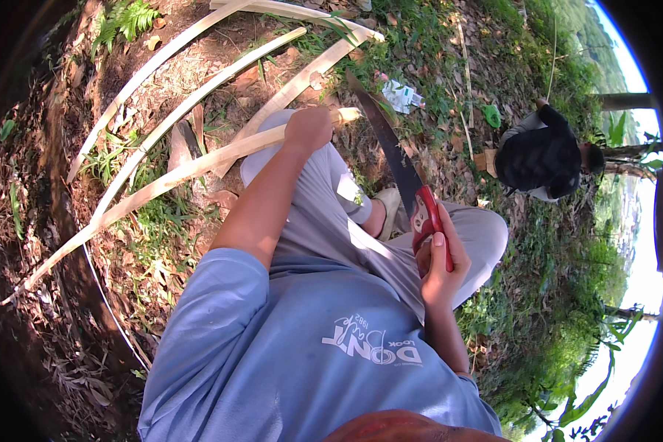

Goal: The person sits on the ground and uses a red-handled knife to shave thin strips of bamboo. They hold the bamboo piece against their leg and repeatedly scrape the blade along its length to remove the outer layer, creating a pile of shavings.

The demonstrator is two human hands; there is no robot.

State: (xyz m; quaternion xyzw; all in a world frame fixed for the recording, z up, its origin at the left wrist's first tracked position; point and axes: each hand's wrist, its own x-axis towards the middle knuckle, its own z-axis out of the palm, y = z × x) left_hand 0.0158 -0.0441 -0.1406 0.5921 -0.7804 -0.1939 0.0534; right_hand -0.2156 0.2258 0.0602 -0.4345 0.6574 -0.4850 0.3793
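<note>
My left hand, above my bent left knee, is closed around a long pale wooden strip close to its right end. From there the strip slants down to the left, out past my leg. My right hand grips the red handle of a hand saw over my lap. Its dark blade points up and away, with the tip beyond the strip's end. A small gap shows between blade and strip end.
More pale strips lie on the leaf-covered ground at the far left. Beyond the saw are a white packet and a green crumpled thing. Another person in dark clothing sits at the right, near tree trunks.
</note>
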